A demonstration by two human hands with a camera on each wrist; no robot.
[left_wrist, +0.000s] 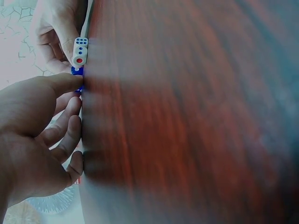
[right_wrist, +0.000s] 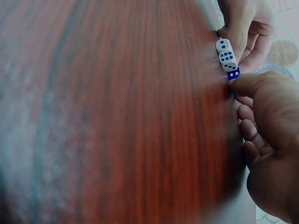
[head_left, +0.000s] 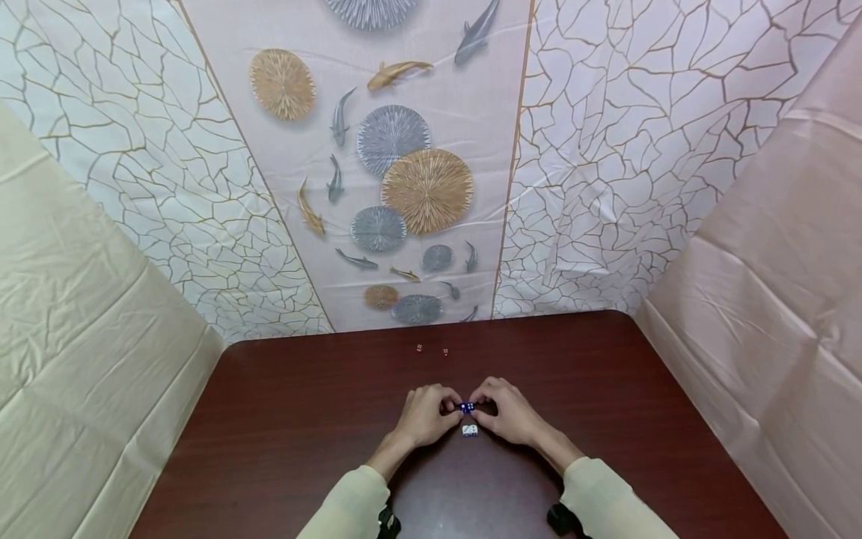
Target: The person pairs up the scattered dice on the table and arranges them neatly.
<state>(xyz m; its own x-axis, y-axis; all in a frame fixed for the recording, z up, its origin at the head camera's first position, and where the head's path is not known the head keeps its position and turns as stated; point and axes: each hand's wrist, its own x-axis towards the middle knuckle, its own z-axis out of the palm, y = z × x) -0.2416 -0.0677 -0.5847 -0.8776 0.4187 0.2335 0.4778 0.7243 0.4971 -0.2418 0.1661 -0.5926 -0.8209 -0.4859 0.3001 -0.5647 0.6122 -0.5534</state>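
Two blue dice (head_left: 467, 407) with white pips sit side by side on the table between the fingertips of both hands. My left hand (head_left: 426, 416) pinches the blue dice from the left with thumb and fingers. From the other side my right hand (head_left: 508, 413) pinches them in the same way. Just nearer to me stands a pair of white dice (head_left: 469, 430), touching each other. Their blue pips and one red pip show in the left wrist view on the white dice (left_wrist: 80, 51). Fingers partly hide the blue dice (right_wrist: 234, 73) in the right wrist view.
Farther back on the dark red-brown table (head_left: 303, 419) lie two small dice, a left one (head_left: 419, 347) and a right one (head_left: 445, 352), set apart. A patterned cloth (head_left: 417, 187) hangs behind the table's far edge, with beige cloth at both sides.
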